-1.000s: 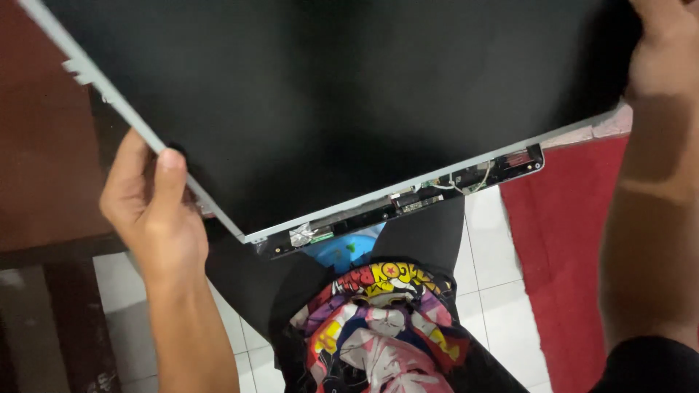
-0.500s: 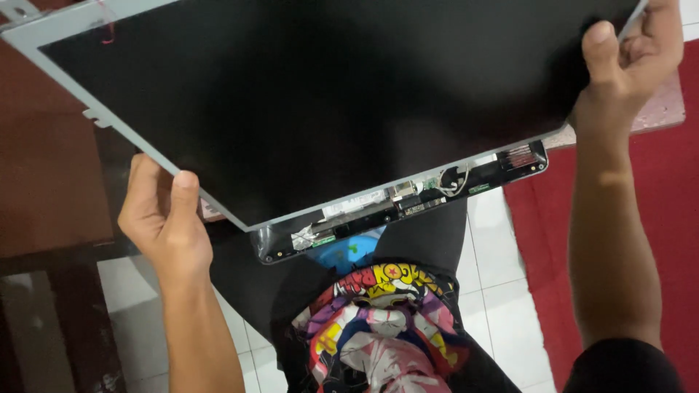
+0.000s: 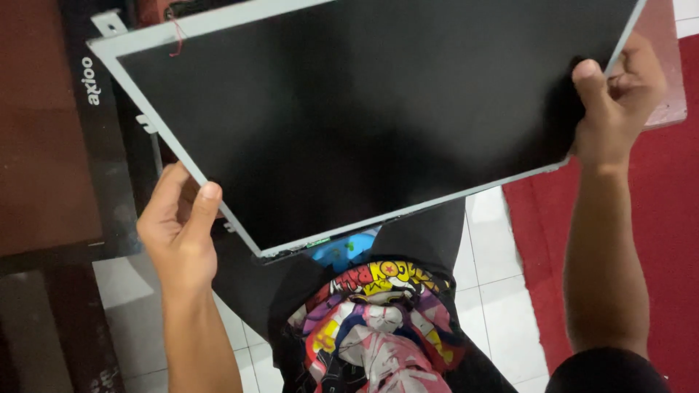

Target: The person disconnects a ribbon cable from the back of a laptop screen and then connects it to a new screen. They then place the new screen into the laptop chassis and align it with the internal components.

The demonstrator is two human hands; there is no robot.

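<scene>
Nearest the camera, a colourful printed shirt [image 3: 378,320] over white floor tiles [image 3: 502,291]. Above it, the bare LCD panel [image 3: 364,116] is held in the air by both hands. The left hand [image 3: 178,229] is clamped on the lower left edge, thumb on the dark face. The right hand [image 3: 615,109] is closed on the right edge, thumb likewise on the face.

Change from the earlier frames: the panel has swung up and tilted toward the camera. The circuit strip along its near edge, exposed before, is now almost hidden. The top-left mounting tab [image 3: 109,23] and a red wire [image 3: 177,40] have come into view. Judgement: the panel is free of its housing and being turned over. Beyond lie a black bezel [image 3: 109,145], the dark brown surface [image 3: 36,145] and a red mat [image 3: 655,240].
</scene>
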